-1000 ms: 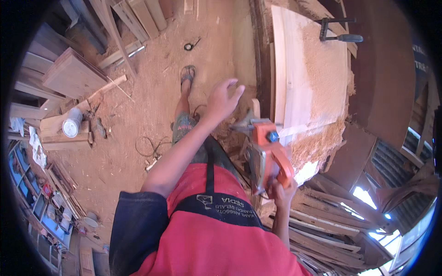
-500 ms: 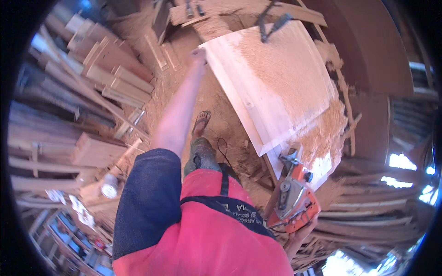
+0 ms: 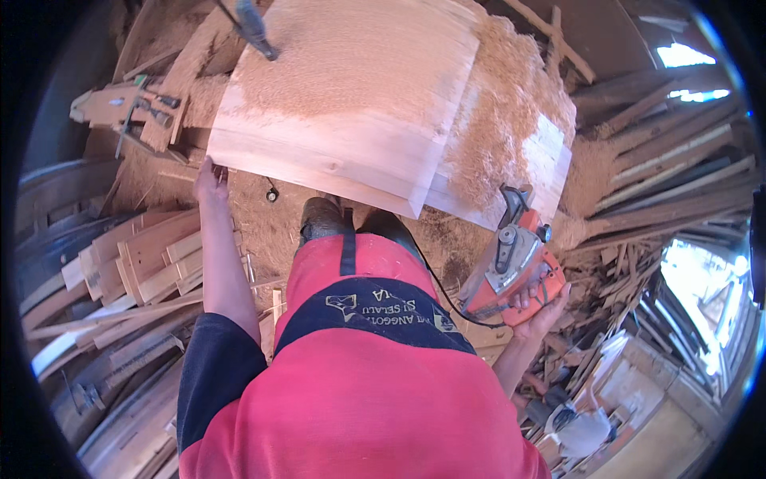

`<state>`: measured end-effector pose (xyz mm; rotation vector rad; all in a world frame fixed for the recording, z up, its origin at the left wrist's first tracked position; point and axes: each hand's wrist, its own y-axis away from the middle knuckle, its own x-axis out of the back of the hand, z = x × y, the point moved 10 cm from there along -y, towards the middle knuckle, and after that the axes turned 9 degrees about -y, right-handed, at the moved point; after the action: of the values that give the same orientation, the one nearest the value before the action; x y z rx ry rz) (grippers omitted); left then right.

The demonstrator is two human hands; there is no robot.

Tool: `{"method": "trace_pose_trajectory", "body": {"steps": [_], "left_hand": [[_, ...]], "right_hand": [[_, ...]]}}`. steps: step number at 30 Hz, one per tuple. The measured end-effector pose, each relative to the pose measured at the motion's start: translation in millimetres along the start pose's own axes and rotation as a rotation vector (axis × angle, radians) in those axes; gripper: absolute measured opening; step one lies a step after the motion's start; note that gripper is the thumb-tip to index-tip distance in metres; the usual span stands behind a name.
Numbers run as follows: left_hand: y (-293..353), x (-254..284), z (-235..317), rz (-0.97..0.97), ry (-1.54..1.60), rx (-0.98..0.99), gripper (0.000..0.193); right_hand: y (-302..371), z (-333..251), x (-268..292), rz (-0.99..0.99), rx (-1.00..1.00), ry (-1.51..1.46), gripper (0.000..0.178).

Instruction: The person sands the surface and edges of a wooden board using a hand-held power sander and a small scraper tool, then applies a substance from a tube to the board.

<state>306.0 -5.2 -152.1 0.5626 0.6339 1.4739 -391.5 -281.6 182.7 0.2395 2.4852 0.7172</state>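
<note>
Plenty of shavings (image 3: 496, 120) lay on and beside a pale wooden panel (image 3: 335, 148), whose near left corner the left hand (image 3: 212, 180) touched; whether it was clenched there could not be told. The right hand (image 3: 544, 311) grasped an orange power planer (image 3: 523, 269) near the panel's right end. A dark cord (image 3: 444, 289) trailed from the planer.

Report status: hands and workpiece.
Left hand at near-left corner of board. Right hand gripping orange planer. Shavings heaped right; clamp at left edge.
</note>
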Motion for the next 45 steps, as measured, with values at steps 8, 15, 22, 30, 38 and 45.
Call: {"method": "trace_pose_trajectory", "body": {"steps": [8,15,22,30,38,45], "left_hand": [[-22.2,8.5,-15.9,0.057,0.058,0.068,0.024],[-40.0,46.9,10.8,0.122,0.027,-0.189,0.023],[104.8,-17.6,-77.8,0.190,-0.126,-0.067,0.038],[200.3,83.2,-271.8,0.007,-0.781,0.004,0.044],[246.5,18.0,-267.0,-0.318,-1.485,-0.125,0.048],[225.0,-63.0,-210.7,-0.230,-1.152,-0.466,0.045]], "right_hand": [[-16.4,-7.5,21.7,0.062,0.080,0.020,0.049],[-86.1,-50.3,30.5,0.063,0.260,0.367,0.033],[-154.1,-94.9,33.2,0.076,0.369,0.759,0.030],[-213.4,-104.7,-7.8,-0.139,0.607,1.013,0.028],[-224.9,-105.1,0.8,-0.272,0.406,1.097,0.054],[-220.3,-127.7,-9.5,-0.437,0.340,0.946,0.072]]}}
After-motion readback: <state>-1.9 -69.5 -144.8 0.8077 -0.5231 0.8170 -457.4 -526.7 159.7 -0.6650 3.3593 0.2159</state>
